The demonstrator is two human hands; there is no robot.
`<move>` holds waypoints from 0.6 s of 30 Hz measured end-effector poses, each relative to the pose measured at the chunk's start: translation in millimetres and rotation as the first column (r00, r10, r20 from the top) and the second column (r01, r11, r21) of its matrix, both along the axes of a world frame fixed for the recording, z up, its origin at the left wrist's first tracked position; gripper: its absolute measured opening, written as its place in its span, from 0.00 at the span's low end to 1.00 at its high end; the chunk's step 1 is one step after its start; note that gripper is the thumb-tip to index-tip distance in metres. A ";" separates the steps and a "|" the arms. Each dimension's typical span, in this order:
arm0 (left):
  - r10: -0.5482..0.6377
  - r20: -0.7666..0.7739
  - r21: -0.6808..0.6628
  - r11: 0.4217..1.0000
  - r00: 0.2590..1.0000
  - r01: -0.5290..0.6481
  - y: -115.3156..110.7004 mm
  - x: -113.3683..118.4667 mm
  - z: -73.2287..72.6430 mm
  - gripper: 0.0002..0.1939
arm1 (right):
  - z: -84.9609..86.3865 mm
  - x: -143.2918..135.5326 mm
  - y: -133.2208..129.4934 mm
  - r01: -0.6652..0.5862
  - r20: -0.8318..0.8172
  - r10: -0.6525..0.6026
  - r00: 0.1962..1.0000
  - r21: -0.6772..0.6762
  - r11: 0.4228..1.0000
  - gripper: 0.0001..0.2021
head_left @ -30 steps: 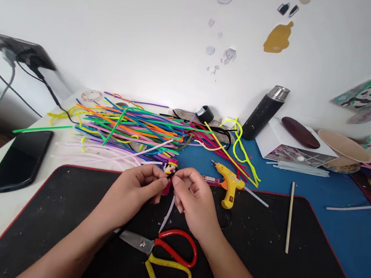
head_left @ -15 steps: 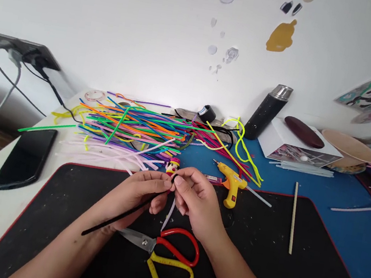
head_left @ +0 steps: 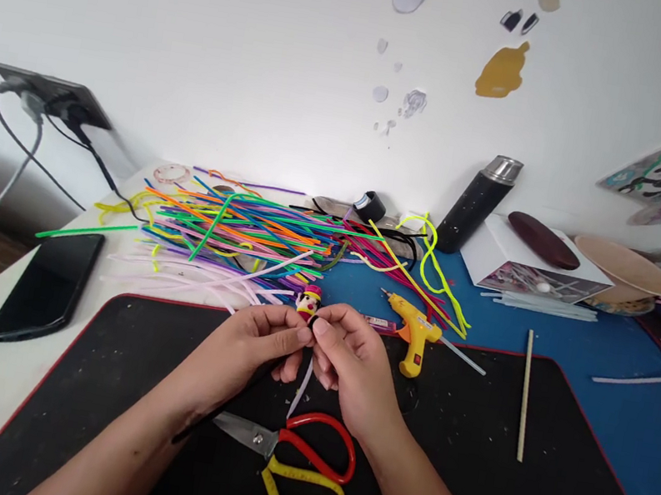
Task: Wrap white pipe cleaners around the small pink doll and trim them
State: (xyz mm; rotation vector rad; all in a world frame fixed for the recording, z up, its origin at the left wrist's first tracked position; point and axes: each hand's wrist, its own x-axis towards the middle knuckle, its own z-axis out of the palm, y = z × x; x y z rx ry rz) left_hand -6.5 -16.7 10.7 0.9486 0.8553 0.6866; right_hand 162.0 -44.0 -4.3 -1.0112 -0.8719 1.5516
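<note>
A black pipe cleaner (head_left: 206, 419) is pinched between the fingertips of my left hand (head_left: 266, 347) and my right hand (head_left: 349, 361), which meet over the mat. Its long tail runs down past my left wrist, and its other end looks curled at the fingertips. Just beyond them stands a small figure (head_left: 309, 301) with a pink and yellow hat; its lower part is hidden. A pale lilac pipe cleaner piece (head_left: 300, 390) hangs or lies below my right fingers. Close under my hands lie scissors (head_left: 309, 472) with one red and one yellow handle.
Behind my hands spreads a pile of coloured pipe cleaners (head_left: 245, 225). A yellow glue gun (head_left: 414, 333) and a thin stick (head_left: 526, 394) lie to the right. Farther back stand a black flask (head_left: 478, 205) and a white box (head_left: 543, 262). A phone (head_left: 47, 287) rests at left.
The tail of the black pipe cleaner has swung down and to the right, closer to my left wrist. More of the small figure shows above my fingertips. The view has shifted slightly.
</note>
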 end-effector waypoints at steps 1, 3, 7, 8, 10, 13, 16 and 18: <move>0.003 0.000 -0.008 1.000 1.000 -0.003 0.0 -0.6 -0.8 0.23 | -0.7 -0.1 0.2 -0.003 -0.009 0.003 1.000 0.000 1.000 0.16; -0.003 0.007 -0.020 1.000 1.000 0.003 0.2 -1.5 -2.7 0.23 | -1.8 -0.2 0.7 -0.008 -0.034 0.008 0.999 0.011 1.000 0.16; -0.034 0.029 -0.015 0.999 0.999 0.035 -0.2 -2.4 -5.3 0.22 | -2.6 -0.7 0.7 -0.005 -0.061 0.006 0.998 0.020 1.000 0.15; -0.038 0.032 -0.009 0.999 0.999 0.038 -0.4 -2.5 -5.3 0.21 | -2.5 -1.0 0.5 -0.004 -0.065 0.005 0.998 0.015 1.000 0.15; -0.041 0.035 -0.003 0.999 0.999 0.041 -1.1 -2.3 -4.6 0.21 | -2.0 -1.5 0.3 -0.002 -0.062 0.002 0.998 0.003 1.000 0.15; -0.036 0.040 -0.013 0.999 0.999 0.036 -1.9 -1.1 -2.3 0.22 | -1.6 -2.0 0.6 0.017 -0.046 -0.017 0.999 -0.009 1.000 0.16; -0.037 0.023 -0.001 0.999 0.999 0.037 -2.1 0.4 -0.8 0.22 | -2.2 -1.9 1.4 0.034 -0.041 -0.034 0.999 -0.006 0.999 0.18; -0.037 -0.005 0.026 0.999 0.999 0.037 -2.0 0.9 -1.0 0.22 | -2.9 -1.7 1.4 0.048 -0.039 -0.048 0.998 -0.001 0.999 0.17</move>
